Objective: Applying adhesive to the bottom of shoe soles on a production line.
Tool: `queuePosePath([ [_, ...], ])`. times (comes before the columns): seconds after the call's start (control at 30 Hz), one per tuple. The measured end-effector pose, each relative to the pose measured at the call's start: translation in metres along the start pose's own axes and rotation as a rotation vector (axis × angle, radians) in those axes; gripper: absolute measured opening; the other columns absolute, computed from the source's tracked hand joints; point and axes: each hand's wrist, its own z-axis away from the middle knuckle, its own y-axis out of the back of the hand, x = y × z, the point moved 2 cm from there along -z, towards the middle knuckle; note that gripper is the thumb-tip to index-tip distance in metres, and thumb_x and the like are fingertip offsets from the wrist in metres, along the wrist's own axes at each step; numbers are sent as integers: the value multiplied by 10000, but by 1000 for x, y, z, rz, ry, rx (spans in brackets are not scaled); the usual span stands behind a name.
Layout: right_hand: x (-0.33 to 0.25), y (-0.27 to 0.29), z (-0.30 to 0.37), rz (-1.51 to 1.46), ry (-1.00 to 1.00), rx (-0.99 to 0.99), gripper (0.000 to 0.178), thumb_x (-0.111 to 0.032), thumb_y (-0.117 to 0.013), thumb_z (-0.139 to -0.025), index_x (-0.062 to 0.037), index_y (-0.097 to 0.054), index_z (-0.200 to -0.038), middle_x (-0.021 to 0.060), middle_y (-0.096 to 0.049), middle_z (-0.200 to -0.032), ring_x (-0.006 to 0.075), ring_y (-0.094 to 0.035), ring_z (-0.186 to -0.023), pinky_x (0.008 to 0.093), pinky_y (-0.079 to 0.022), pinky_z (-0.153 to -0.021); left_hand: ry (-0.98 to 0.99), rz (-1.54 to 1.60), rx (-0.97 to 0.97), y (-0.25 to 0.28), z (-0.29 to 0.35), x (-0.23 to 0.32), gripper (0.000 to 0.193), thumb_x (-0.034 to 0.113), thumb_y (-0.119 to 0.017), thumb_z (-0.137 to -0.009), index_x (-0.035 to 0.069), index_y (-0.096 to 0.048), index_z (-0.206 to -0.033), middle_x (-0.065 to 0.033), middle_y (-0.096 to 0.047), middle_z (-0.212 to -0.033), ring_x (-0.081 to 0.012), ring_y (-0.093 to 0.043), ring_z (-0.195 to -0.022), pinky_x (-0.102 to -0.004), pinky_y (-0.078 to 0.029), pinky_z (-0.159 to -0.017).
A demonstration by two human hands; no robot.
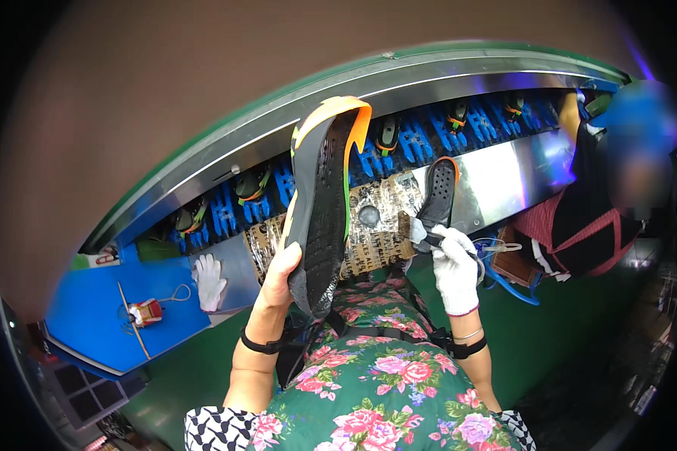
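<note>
My bare left hand (281, 274) is closed round the heel end of a dark grey shoe sole (317, 218) with an orange toe rim and a green edge. The sole is raised upright, its perforated inner face turned to the right. In a white knit glove, my right hand (456, 270) grips a small brush (415, 231) with a brown bristle head, pointing left. Just beyond the brush, a second dark sole (439, 192) with an orange rim lies on the metal ledge. Under the brush sits a cardboard pad (391, 197) wrapped in clear tape, with a round dark spot on it.
Behind the ledge runs a conveyor with blue slatted racks (412, 141) and several shoe soles. A blue board (90, 304) at left holds a small red-and-white container (146, 313); a white glove (209, 282) lies beside it. A co-worker (579, 218) sits at right near a blue hose (515, 289).
</note>
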Motion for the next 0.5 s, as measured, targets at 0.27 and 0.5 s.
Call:
queuePosePath([
  [0.27, 6, -8, 0, -7, -33, 3, 216, 36, -651, -869, 71, -691, -1078, 218, -714, -1088, 221, -690, -850, 259, -563, -728, -251, -166, 49, -7, 5, 5, 907, 491, -597, -910, 46, -204, -1596, -212, -444, -1516, -332, -536, -1322, -453, -443, -1118],
  [0.5, 1, -17, 5, 33, -6, 0, 263, 28, -670, -846, 76, -692, -1104, 193, -727, -1057, 186, -678, -789, 258, -552, -709, -160, -192, 71, -19, 11, 17, 1126, 559, -675, -815, 34, -93, -1624, -131, -215, -1651, -225, -250, -1503, -370, -187, -1219],
])
